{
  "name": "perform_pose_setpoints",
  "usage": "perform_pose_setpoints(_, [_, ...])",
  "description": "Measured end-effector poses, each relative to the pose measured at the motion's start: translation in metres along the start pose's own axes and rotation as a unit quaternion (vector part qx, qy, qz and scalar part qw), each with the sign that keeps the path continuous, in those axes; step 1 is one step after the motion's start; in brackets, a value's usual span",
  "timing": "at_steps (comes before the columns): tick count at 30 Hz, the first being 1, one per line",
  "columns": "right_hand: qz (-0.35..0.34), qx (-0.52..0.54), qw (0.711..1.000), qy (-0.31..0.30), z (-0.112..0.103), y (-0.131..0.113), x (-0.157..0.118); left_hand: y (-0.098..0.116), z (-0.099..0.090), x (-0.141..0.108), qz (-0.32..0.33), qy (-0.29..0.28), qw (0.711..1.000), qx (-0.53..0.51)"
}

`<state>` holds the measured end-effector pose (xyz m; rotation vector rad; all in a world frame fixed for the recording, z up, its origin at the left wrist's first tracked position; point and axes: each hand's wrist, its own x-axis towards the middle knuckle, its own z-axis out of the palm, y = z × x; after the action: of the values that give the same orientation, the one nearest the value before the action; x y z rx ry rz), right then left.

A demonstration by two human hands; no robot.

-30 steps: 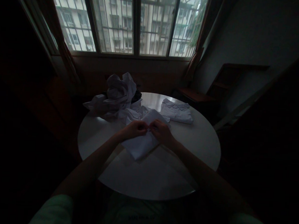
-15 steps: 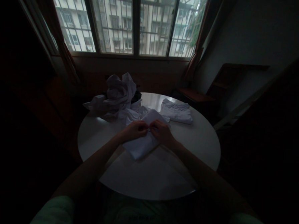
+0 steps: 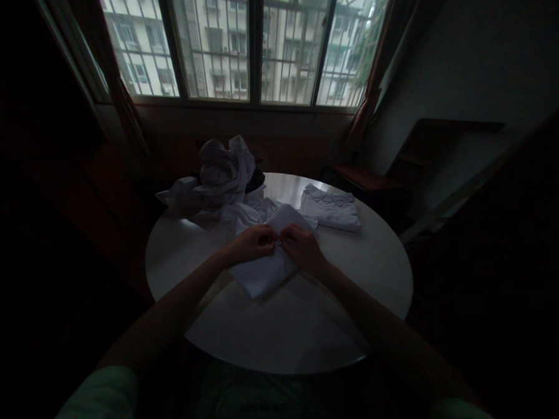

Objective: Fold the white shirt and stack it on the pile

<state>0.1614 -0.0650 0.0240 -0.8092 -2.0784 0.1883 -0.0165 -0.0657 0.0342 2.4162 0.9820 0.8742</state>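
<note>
Slight displacement of the folded white cloth: its near-left edge, emerging beneath the left hand, lies marginally farther right than one second earlier. Between the fingers of that hand and the right hand, the pinched fabric's creases differ faintly; dim light obscures their exact form.

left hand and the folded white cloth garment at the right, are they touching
Apart: the head view shows the left hand left of the folded white cloth garment, with another white cloth visible between them.
</note>
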Motion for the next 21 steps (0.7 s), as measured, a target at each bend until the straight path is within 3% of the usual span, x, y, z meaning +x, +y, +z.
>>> perform_pose_setpoints(21, [0.012,0.009,1.0,-0.015,-0.0011,-0.0017,-0.0004,-0.0008,0.0011,0.0002,-0.014,0.002,1.0,0.015])
